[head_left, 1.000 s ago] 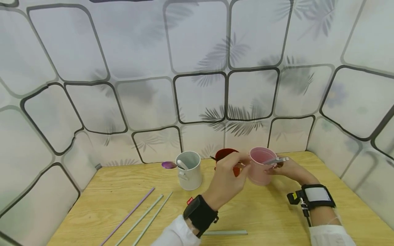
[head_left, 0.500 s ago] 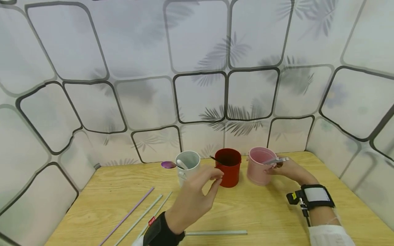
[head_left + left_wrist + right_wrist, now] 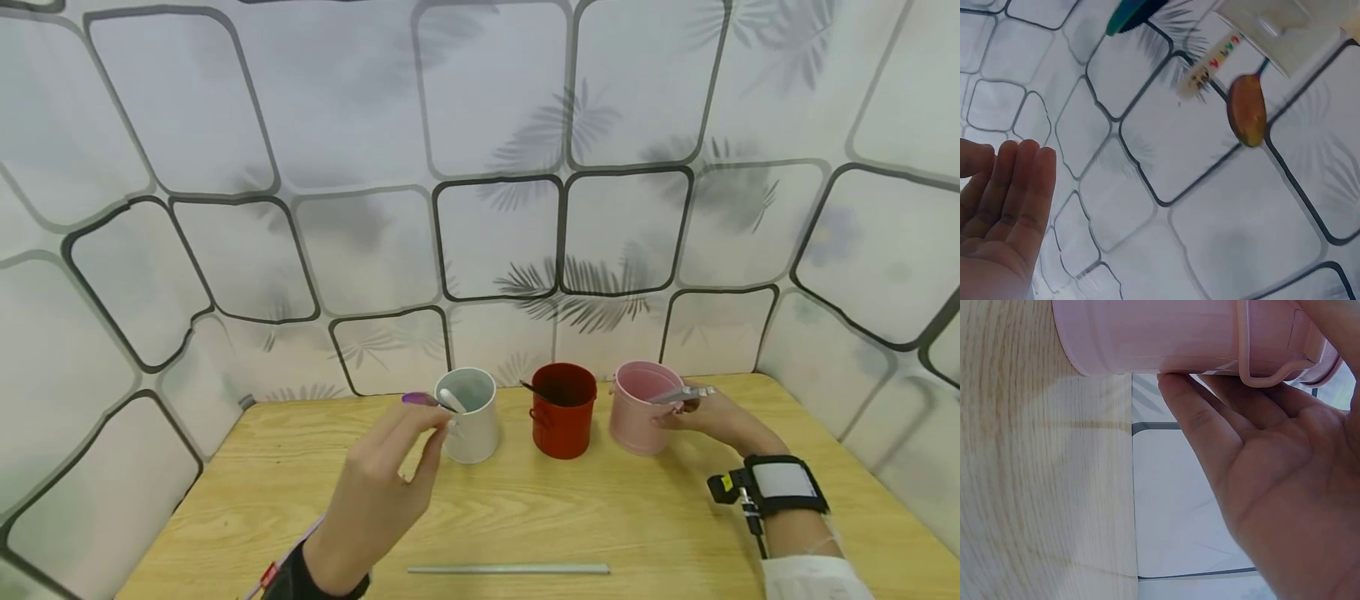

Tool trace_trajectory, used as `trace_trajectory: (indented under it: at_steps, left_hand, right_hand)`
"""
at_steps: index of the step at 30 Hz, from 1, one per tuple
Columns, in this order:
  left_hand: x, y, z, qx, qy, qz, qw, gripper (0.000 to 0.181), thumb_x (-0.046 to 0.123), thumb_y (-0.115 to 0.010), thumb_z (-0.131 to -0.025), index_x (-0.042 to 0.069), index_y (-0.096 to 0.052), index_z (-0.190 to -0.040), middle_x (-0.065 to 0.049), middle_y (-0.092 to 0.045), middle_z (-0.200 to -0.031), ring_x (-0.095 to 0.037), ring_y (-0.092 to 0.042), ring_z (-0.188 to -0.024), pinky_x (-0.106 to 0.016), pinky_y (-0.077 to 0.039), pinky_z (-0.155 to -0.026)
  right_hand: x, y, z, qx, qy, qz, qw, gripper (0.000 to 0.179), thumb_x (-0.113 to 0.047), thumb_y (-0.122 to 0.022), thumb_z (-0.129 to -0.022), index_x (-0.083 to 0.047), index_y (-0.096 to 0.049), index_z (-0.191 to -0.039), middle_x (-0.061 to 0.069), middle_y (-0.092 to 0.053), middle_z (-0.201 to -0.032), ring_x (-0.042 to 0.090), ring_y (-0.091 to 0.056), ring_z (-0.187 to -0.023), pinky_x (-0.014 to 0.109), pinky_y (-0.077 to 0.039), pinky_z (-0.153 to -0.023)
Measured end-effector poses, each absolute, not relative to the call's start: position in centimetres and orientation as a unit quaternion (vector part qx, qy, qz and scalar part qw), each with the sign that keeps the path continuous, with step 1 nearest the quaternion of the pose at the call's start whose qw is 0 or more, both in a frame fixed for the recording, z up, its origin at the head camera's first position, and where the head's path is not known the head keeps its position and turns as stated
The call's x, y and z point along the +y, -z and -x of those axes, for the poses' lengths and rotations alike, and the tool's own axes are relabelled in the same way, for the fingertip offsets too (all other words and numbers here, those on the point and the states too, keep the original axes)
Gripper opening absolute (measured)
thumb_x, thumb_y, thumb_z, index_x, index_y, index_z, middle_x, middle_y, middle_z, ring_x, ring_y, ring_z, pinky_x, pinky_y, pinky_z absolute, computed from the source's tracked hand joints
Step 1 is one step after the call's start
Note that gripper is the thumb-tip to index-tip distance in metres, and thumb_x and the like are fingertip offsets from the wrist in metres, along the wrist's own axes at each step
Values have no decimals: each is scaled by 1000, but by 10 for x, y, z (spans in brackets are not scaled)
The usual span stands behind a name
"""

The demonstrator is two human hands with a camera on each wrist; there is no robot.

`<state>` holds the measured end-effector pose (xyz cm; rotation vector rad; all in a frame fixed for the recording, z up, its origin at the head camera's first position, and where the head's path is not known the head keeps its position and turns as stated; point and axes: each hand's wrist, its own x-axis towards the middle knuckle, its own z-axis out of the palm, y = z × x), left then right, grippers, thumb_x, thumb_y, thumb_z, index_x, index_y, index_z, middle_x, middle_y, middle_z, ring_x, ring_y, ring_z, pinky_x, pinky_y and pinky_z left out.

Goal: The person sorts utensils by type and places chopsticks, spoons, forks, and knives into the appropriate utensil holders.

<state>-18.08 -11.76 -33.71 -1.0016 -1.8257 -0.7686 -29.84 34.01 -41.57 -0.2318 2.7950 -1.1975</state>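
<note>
My left hand [image 3: 378, 487] hovers in front of the white bucket [image 3: 472, 435], its fingers fairly straight and holding nothing; in the left wrist view the palm and fingertips [image 3: 1047, 159] show bare. A spoon with a purple bowl [image 3: 418, 399] and a white handle [image 3: 452, 401] stick out of that bucket. At the right, my right hand [image 3: 723, 421] holds the pink bucket [image 3: 636, 427] by its side, fingers reaching behind it in the right wrist view. Silver handles [image 3: 696, 392] lean out over its rim near the hand.
Between the other two stands a red bucket [image 3: 564, 432] with a dark handle [image 3: 534, 388] poking out. A pale green stick [image 3: 510, 570] lies near the table's front. Part of a purple stick [image 3: 313, 529] shows beside my left wrist. A patterned curtain [image 3: 495, 242] surrounds the table [image 3: 675, 517].
My left hand has moved left and toward me, from between the red and pink buckets to in front of the white one, covering the sticks there. My right hand stays at the pink bucket.
</note>
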Motion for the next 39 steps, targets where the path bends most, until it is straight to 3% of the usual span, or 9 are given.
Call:
trace_trajectory:
  at_steps: [2,6,11,17,22,30,39]
  left_hand:
    - [-130,335,183,-748,298,383,452,11,-2,-64,-98,0,-69,-108,-9,-71,-100,-23,-70,-88,-27,-59,-79]
    - [-156,328,189,-767,269,334,477,36,-18,-76,-77,2,-69,-106,-7,-71,-97,-20,-71,-83,-28,-58,-70]
    - [-184,322,192,-801,247,272,472,28,-13,-74,-82,-1,-70,-107,-9,-72,-94,-21,-70,-78,-26,-55,-70]
    - [-210,329,200,-833,216,232,453,39,-20,-80,-74,-1,-71,-107,-8,-71,-87,-20,-68,-74,-28,-56,-68]
    - [-226,338,209,-867,216,200,403,34,-17,-78,-77,-1,-72,-107,-9,-72,-86,-21,-68,-70,-40,-58,-61]
    - [-235,359,228,-921,240,143,271,17,-7,-75,-87,-2,-75,-103,-10,-74,-86,-22,-69,-73,-34,-56,-59]
    - [-234,384,242,-953,242,110,145,13,-2,-74,-90,-5,-73,-103,-9,-71,-86,-25,-68,-78,-41,-58,-69]
  right_hand:
    - [340,416,298,915,393,74,48,78,-38,-80,-91,8,-47,-145,26,-61,-136,41,-56,-124,61,-48,-98]
    - [340,416,297,914,397,73,49,76,-37,-80,-91,7,-49,-144,26,-61,-135,41,-56,-123,59,-49,-98]
    - [341,417,296,912,400,75,49,74,-36,-80,-91,7,-50,-142,24,-62,-132,39,-57,-121,53,-50,-96]
    - [340,416,298,914,395,74,49,78,-38,-80,-91,7,-47,-146,26,-60,-137,42,-55,-125,62,-47,-99]
    - [341,417,300,917,389,73,49,77,-37,-79,-92,8,-47,-145,25,-61,-135,41,-56,-123,61,-48,-98]
    - [341,417,300,917,389,71,50,76,-37,-79,-92,8,-47,-145,26,-61,-136,41,-56,-123,62,-48,-97]
    - [339,415,298,915,393,71,55,80,-40,-80,-91,8,-47,-146,27,-60,-138,44,-55,-126,66,-46,-99]
